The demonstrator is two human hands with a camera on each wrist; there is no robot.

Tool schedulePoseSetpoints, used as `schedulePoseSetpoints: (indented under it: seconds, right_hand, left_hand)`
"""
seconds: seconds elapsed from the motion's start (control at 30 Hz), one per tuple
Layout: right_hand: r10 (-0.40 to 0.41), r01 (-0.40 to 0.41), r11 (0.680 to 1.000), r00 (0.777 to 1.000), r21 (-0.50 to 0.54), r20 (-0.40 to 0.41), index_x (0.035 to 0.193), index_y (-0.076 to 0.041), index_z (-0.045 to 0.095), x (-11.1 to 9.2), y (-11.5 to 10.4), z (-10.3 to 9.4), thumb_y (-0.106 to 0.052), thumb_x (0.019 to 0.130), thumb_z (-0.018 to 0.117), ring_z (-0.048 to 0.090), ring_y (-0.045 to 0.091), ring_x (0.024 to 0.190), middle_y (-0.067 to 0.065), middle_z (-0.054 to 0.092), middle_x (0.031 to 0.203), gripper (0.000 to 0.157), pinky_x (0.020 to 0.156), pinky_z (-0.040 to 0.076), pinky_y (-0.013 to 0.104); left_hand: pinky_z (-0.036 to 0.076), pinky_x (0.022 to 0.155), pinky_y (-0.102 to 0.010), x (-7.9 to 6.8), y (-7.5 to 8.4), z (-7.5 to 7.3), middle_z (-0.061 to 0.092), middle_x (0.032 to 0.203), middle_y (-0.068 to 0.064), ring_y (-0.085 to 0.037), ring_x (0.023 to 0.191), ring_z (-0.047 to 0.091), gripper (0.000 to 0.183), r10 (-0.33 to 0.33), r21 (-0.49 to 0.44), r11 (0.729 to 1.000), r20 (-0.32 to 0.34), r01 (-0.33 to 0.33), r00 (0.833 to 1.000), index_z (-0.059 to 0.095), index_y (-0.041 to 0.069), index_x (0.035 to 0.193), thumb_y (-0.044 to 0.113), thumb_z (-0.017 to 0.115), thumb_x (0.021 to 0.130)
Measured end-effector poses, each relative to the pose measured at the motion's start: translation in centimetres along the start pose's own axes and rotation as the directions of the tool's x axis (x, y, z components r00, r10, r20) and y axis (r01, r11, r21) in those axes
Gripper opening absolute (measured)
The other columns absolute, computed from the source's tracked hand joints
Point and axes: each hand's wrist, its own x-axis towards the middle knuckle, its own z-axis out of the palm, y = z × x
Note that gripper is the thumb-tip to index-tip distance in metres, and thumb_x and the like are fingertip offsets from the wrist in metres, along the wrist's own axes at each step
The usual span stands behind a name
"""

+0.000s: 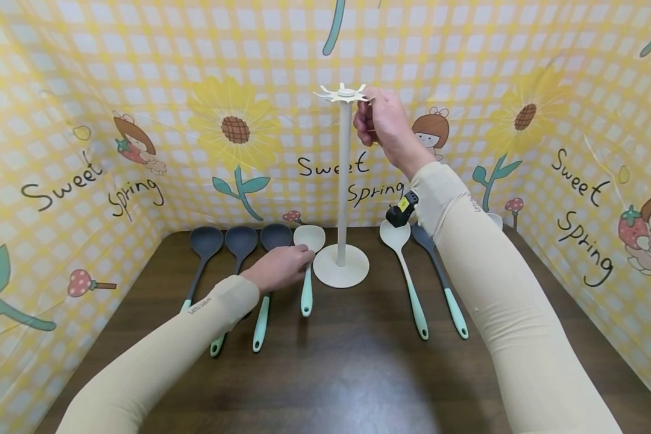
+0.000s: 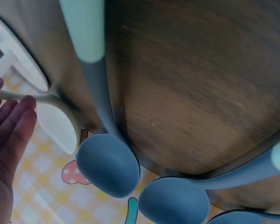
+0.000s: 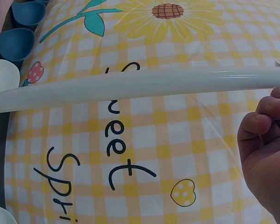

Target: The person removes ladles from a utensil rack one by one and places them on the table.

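Note:
A white utensil stand [image 1: 345, 181] with a round base and a ring of hooks on top stands near the back of the table. My right hand [image 1: 382, 120] is at the hook ring, its thumb and index finger pinching one hook; the other fingers are curled in the right wrist view. Left of the base lies a white ladle [image 1: 306, 289] with a mint handle. My left hand [image 1: 282, 266] pinches that ladle at its neck, between thumb and fingertips. In the left wrist view the ladle's bowl [image 2: 58, 123] shows beyond the fingers, while the thumb is mostly cut off.
Several dark ladles [image 1: 206, 241] with mint handles lie to the left, partly under my left forearm. Right of the stand lie another white ladle [image 1: 407, 271] and a dark one [image 1: 439, 271]. A patterned cloth [image 1: 282, 48] rises behind the brown table [image 1: 325, 374].

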Motion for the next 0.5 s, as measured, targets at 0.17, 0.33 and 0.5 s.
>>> schedulePoseSetpoints:
  seconds: [0.17,0.33,0.5]
  right_hand:
    - [0.0,0.0,1.0,1.0,0.003,-0.002,0.075,-0.008,0.047,0.1,0.1,0.0,-0.019,0.107,0.034,0.039,0.018,0.045,0.007,0.05,0.059,0.037,0.043,0.035,0.026]
    - [0.002,-0.002,1.0,1.0,0.008,0.0,0.075,-0.008,0.047,0.1,0.1,0.0,-0.019,0.107,0.034,0.039,0.018,0.045,0.007,0.05,0.059,0.037,0.043,0.035,0.026]
    - [0.008,-0.008,1.0,1.0,0.013,-0.004,0.074,-0.008,0.047,0.1,0.1,0.0,-0.018,0.107,0.034,0.039,0.018,0.044,0.007,0.05,0.058,0.037,0.043,0.035,0.026]
  left_hand:
    - [0.047,0.057,-0.028,0.0,0.0,0.8,0.055,0.087,0.001,-0.01,0.066,0.051,0.009,0.055,0.091,0.994,0.017,-0.056,0.998,0.065,0.015,0.097,0.014,0.068,0.088]
    - [0.05,0.058,-0.031,-0.2,0.3,1.3,0.056,0.089,-0.001,-0.012,0.068,0.053,0.012,0.107,0.148,0.983,0.012,-0.108,0.994,0.065,0.014,0.098,0.012,0.068,0.087]
    - [0.05,0.059,-0.031,-0.4,0.5,1.6,0.058,0.09,-0.002,-0.014,0.069,0.055,0.015,0.126,0.169,0.977,0.046,-0.132,0.991,0.064,0.014,0.098,0.01,0.069,0.085]
